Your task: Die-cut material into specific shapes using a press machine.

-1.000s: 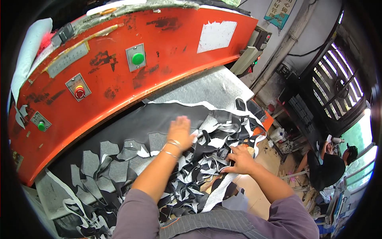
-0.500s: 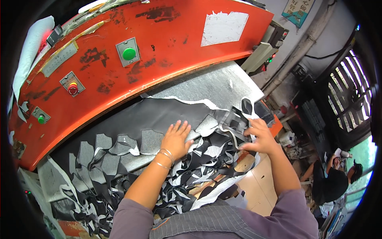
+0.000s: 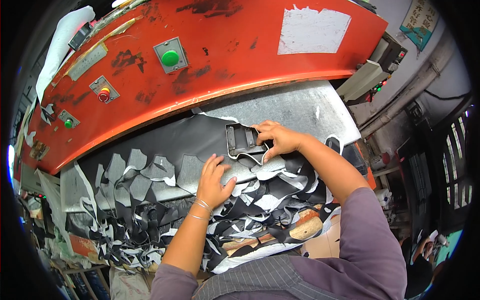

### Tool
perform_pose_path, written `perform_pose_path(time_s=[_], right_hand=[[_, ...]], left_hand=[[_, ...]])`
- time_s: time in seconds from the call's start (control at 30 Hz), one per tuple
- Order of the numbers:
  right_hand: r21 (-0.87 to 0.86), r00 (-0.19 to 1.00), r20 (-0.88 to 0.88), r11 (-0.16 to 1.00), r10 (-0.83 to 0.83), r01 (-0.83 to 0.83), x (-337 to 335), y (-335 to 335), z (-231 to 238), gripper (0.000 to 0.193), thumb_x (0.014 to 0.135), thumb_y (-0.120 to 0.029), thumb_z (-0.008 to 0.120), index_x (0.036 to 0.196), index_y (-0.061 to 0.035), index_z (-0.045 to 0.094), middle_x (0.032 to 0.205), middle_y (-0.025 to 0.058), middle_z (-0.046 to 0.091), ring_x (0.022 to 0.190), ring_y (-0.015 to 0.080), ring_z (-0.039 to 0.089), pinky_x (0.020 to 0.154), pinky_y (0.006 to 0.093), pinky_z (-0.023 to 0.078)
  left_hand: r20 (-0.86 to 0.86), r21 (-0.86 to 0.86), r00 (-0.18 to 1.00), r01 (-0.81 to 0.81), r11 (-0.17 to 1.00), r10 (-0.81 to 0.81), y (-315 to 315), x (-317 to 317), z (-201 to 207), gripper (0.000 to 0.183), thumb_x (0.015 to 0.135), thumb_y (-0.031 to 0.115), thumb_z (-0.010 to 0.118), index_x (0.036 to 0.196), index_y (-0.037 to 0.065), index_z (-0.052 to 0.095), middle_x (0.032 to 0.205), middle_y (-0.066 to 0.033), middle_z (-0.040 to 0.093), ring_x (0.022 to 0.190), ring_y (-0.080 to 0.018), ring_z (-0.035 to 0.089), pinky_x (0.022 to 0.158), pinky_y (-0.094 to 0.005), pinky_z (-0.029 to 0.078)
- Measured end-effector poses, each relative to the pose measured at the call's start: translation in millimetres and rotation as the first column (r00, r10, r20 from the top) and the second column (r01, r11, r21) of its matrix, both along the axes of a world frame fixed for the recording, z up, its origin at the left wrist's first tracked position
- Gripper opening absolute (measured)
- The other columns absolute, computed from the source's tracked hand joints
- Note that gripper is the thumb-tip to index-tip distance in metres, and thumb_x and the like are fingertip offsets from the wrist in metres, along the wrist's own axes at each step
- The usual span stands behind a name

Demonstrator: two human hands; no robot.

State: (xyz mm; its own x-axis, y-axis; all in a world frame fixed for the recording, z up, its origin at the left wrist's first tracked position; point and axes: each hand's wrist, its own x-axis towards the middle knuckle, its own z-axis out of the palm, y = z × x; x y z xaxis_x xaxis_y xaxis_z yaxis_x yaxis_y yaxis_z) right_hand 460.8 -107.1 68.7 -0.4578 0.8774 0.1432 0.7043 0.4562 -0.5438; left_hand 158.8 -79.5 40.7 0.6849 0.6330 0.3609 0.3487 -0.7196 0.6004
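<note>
My right hand [image 3: 280,139] grips a metal cutting die [image 3: 248,150], an open frame with crossbars inside and a pale rim. The die is at the right end of a black leather-like sheet [image 3: 165,131], by its ragged white edge. My left hand [image 3: 214,186] is at the sheet's cut near edge, fingers spread, holding nothing. Around that edge, grey-backed flaps [image 3: 136,159] stand between cut-out gaps. Black and white strips of offcuts [image 3: 272,199] hang in a tangle below both hands.
A red press beam [image 3: 235,62] with green buttons [image 3: 170,58] and a red knob [image 3: 103,95] spans the far side. Under it lies a grey metal bed [image 3: 300,105]. A control box [image 3: 387,60] is at the right. Another person [image 3: 422,257] is at the far right.
My right hand has moved left and away from me, bringing the cutting die from the sheet's right end onto its edge. My left hand stays near the cut edge. The view has shifted.
</note>
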Motion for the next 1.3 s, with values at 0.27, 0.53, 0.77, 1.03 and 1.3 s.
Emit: perform_pose_path(time_s=[0.27,0.53,0.77,1.03,1.3], right_hand=[[0.123,0.991,-0.055,0.984,-0.123,0.129,3,-10,-19,0.057,0.059,-0.047,0.083,0.103,-0.0143,0.066,0.136,0.0198,0.05,0.124,0.0374,0.041,0.103,0.0467,0.032],[0.314,0.98,-0.032,0.929,-0.195,0.195,-14,-15,-22,0.055,0.057,-0.048,0.083,0.097,-0.0137,0.067,0.127,0.0179,0.055,0.116,0.0367,0.046,0.098,0.0463,0.037],[0.252,0.801,0.004,0.776,-0.598,0.578,-60,-63,-17,0.058,0.059,-0.05,0.081,0.096,-0.0095,0.065,0.113,0.0116,0.056,0.11,0.0344,0.046,0.092,0.0462,0.038],[0.388,0.883,0.254,0.877,-0.396,0.282,-25,9,25,0.042,0.089,-0.019,0.055,0.13,-0.0115,0.051,0.13,0.0138,0.055,0.122,0.0309,0.048,0.094,0.0473,0.041],[0.08,0.947,0.29,0.99,-0.136,0.117,-14,37,14,0.015,0.088,-0.016,0.056,0.087,-0.0053,0.066,0.092,0.0128,0.065,0.095,0.0339,0.06,0.081,0.0424,0.048]], left_hand=[[-0.236,-0.041,0.972,-0.015,0.999,0.005,-5,15,10,0.047,0.077,0.033,0.068,0.115,0.007,0.056,0.143,-0.0211,0.042,0.138,-0.0343,0.032,0.114,-0.0482,0.016],[-0.213,-0.035,0.975,-0.069,0.997,0.06,-1,21,7,0.049,0.076,0.032,0.069,0.116,0.007,0.054,0.144,-0.0221,0.04,0.139,-0.0351,0.03,0.114,-0.0482,0.016],[-0.097,-0.09,0.994,-0.067,0.994,0.058,-3,14,2,0.043,0.075,0.027,0.07,0.111,0.007,0.056,0.141,-0.0197,0.045,0.136,-0.0363,0.034,0.113,-0.0485,0.019],[-0.063,-0.079,0.998,-0.028,0.996,0.023,0,17,1,0.038,0.075,0.022,0.069,0.106,0.007,0.055,0.137,-0.0182,0.05,0.135,-0.0367,0.037,0.113,-0.049,0.02],[0.045,-0.133,0.994,-0.088,0.987,0.095,2,3,-6,0.034,0.077,0.016,0.068,0.105,0.003,0.054,0.13,-0.0191,0.055,0.13,-0.0371,0.042,0.112,-0.0487,0.025]])
